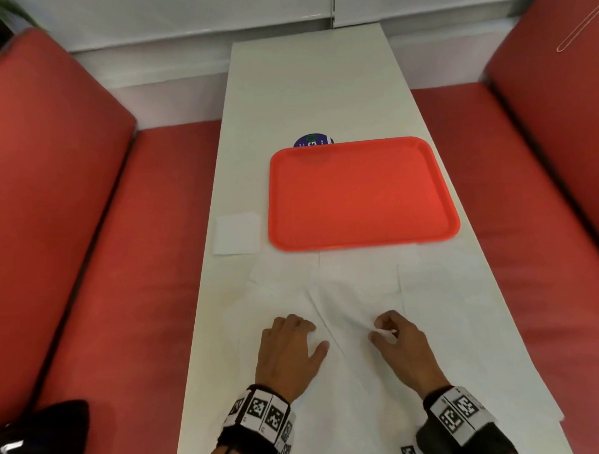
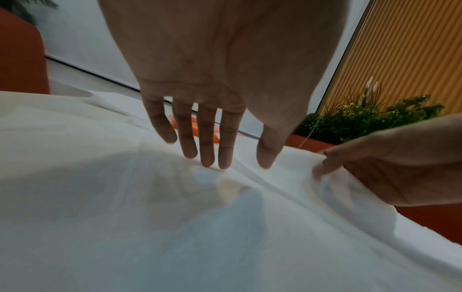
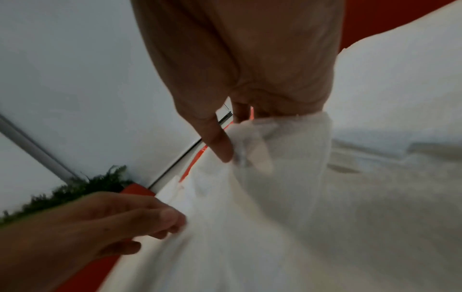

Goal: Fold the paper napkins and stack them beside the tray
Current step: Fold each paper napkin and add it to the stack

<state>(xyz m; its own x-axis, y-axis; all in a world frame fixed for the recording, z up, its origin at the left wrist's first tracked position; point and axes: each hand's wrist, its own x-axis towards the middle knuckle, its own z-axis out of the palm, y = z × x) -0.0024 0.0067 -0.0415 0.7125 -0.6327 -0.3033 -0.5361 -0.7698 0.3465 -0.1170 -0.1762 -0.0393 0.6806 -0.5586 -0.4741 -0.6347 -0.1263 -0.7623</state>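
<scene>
Left hand: the left hand (image 1: pixel 289 353) lies palm down on an unfolded paper napkin (image 1: pixel 355 313) at the near end of the table (image 1: pixel 307 90); its fingers (image 2: pixel 207 142) are straight and spread, tips pressing the sheet, grasping nothing.
Right hand: the right hand (image 1: pixel 402 342) pinches a raised fold of the same napkin between thumb and curled fingers (image 3: pixel 217 144); the paper bunches up at the pinch.
Napkins: several white sheets lie overlapping between the hands and the tray; their edges are hard to tell apart against the white table.
Folded napkin: 1 small folded square (image 1: pixel 236 233) lies flat just beside the tray's left edge, apart from the hands.
Tray: the red tray (image 1: pixel 361 190) sits flat mid-table.
Sticker: a round blue sticker (image 1: pixel 312 141) shows past the tray's far rim.
Seats: red benches (image 1: pixel 121 233) flank the table.
</scene>
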